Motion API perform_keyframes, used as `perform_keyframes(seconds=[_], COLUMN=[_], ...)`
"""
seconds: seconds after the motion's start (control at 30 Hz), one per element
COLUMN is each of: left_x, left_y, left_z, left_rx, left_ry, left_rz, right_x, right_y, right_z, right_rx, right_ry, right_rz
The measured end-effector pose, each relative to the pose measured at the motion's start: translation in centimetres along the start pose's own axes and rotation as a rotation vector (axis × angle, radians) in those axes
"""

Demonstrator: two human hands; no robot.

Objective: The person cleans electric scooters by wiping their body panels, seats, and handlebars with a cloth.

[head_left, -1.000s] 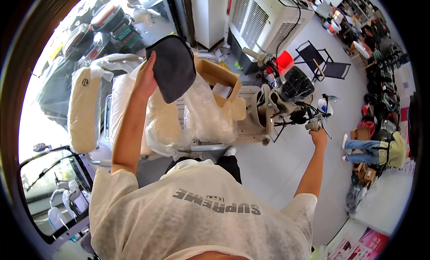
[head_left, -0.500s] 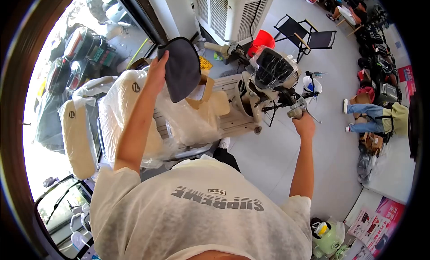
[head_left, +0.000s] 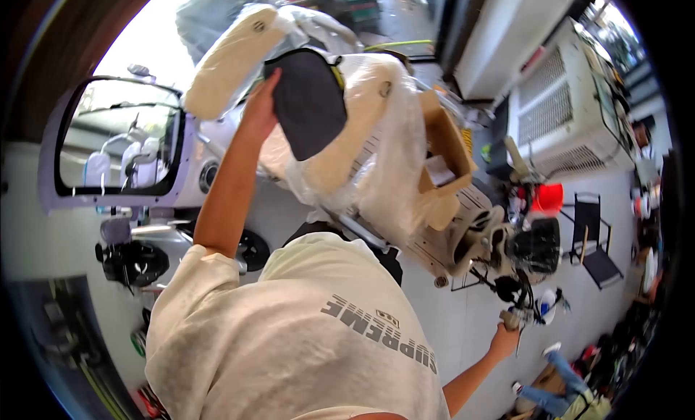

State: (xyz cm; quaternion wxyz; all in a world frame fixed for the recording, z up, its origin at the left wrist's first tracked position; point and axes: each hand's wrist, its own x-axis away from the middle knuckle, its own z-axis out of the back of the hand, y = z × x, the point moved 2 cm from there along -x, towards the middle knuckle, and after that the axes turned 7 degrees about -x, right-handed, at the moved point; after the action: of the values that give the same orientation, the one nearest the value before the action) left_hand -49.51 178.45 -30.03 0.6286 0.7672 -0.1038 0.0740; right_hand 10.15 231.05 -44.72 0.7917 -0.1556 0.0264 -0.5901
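My left hand is closed on the edge of a dark grey flat pad with rounded corners. It holds the pad up in front of a cream seat wrapped in clear plastic. A long cream cushion, also wrapped, is just beyond that hand. Low on the right, my right hand grips the handlebar of a beige electric tricycle. Its fingers are wrapped round the grip. A black plastic-covered part sits at the tricycle's front.
An open cardboard box stands on the tricycle behind the seat. Further right are a white air cooler, a red bucket and a black folding chair. A lilac vehicle is at left. Another person's legs show lower right.
The view has turned left, so the tricycle's front and room now appear further right and the lilac vehicle shows more. Both hands keep their holds on the pad and handlebar.
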Motion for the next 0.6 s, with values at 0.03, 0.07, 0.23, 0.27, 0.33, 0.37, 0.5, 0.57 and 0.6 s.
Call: perform_keyframes(seconds=[0.03,0.07,0.23,0.27,0.33,0.37,0.5,0.57,0.6], left_x=[0.5,0.4,0.2,-0.2,-2.4,-4.0,-10.3,-11.4,-11.4], left_y=[1.2,2.0,5.5,6.4,6.7,6.8,5.9,7.1,7.1], left_z=[3.3,7.1,23.0,25.3,30.7,33.5,42.1,43.2,43.3], left_rx=[-0.014,-0.025,-0.447,-0.637,-0.781,-0.924,-1.09,-1.294,-1.436], left_ry=[0.105,0.152,0.355,0.381,0.292,0.189,-0.123,-0.257,-0.232], left_rz=[-0.055,-0.087,-0.112,-0.116,-0.114,-0.116,-0.239,-0.272,-0.371], right_x=[0.0,0.1,0.7,1.8,5.0,6.9,16.1,19.2,20.9], right_y=[-0.7,-1.6,-2.6,-4.5,-9.0,-12.2,-26.2,-29.5,-31.4], right_z=[-0.1,0.6,1.0,1.7,1.7,1.6,-1.3,-3.3,-3.9], right_rx=[0.0,0.035,0.245,0.493,0.741,0.632,0.246,0.146,0.151], right_ry=[-0.012,-0.006,0.0,0.09,0.177,0.198,0.173,0.037,0.005], right_rz=[0.031,-0.001,0.023,0.013,-0.002,0.072,0.315,0.331,0.313])
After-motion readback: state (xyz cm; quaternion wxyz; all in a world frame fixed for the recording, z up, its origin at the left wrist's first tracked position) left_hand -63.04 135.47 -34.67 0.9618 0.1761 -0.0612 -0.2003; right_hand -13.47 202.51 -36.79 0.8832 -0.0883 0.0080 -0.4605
